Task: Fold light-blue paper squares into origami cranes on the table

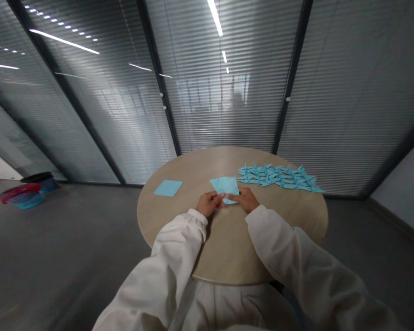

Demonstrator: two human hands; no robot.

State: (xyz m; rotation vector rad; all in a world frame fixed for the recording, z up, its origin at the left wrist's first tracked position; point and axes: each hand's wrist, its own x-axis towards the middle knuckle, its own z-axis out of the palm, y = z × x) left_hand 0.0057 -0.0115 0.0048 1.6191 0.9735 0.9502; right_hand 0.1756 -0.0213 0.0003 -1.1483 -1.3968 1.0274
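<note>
Both hands, left [209, 202] and right [245, 198], pinch the blue paper [225, 186].

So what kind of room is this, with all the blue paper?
Probably an office meeting room: glass walls with slatted blinds stand behind a round wooden table, and strip lights reflect in the glass. The left hand and right hand pinch a blue sheet beside rows of folded paper shapes.

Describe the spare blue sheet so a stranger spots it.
On the round wooden table, look left of the left hand. The flat light-blue paper square lies alone, unfolded, unlike the held folded blue sheet or the blue paper cranes.
</note>
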